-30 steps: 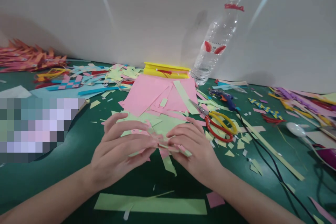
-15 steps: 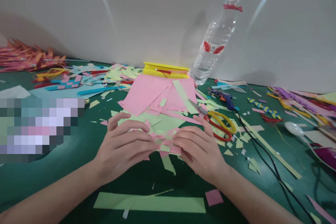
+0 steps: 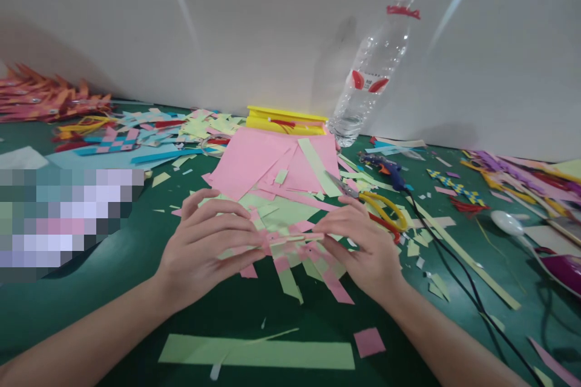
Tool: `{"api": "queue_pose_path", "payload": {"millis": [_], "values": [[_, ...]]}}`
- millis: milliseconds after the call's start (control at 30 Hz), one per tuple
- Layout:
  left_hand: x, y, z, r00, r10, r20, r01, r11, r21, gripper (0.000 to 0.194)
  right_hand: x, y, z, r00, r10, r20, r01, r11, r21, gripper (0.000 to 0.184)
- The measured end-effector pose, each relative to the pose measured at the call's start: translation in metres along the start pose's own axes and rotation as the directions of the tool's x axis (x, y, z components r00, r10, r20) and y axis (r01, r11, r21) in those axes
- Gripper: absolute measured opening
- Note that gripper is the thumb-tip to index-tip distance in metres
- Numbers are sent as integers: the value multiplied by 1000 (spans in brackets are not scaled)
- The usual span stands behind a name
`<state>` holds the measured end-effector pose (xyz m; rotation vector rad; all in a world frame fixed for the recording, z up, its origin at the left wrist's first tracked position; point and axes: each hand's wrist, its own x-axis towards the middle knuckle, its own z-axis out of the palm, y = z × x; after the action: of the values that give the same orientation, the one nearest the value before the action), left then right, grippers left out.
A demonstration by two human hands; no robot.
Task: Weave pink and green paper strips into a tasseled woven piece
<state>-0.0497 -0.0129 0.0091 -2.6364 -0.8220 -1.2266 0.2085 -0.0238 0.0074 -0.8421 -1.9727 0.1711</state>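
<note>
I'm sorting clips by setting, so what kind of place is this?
Probably a craft table: scissors, a glue gun and pink paper sheets lie among scattered cut scraps.

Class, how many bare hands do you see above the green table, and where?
2: the left hand and the right hand, at opposite ends of the pink-and-green paper piece. The pixelated patch might hide others.

1. Woven paper piece (image 3: 293,245): pink and pale green strips, interlaced; loose ends splay toward the near side.
2. Pose: top edge roughly level, pinched between left hand (image 3: 211,242) and right hand (image 3: 365,243).
</note>
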Motion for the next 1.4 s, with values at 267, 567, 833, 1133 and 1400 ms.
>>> {"api": "queue_pose_path", "payload": {"millis": [267, 567, 833, 1133, 1400], "values": [[-2, -10, 10, 980, -142, 137, 144, 990, -2, 16, 3, 35, -24, 613, 768, -185, -675, 631, 383, 23], [-11, -17, 18, 855, -84, 513, 115, 993, -29, 32, 15, 49, -35, 432, 888, -155, -608, 414, 677, 25], [-13, -17, 17, 803, -131, 582, 131, 990, 42, 49, 13, 49, -34, 390, 916, -99, -701, 365, 613, 34], [-17, -32, 14, 807, -139, 574, 120, 990, 71, 39, 10, 54, -35, 403, 909, -105, -730, 388, 562, 35], [-22, -52, 8, 830, -164, 533, 131, 986, 99, 36, 12, 54, -37, 416, 903, -106, -688, 389, 613, 30]]}}
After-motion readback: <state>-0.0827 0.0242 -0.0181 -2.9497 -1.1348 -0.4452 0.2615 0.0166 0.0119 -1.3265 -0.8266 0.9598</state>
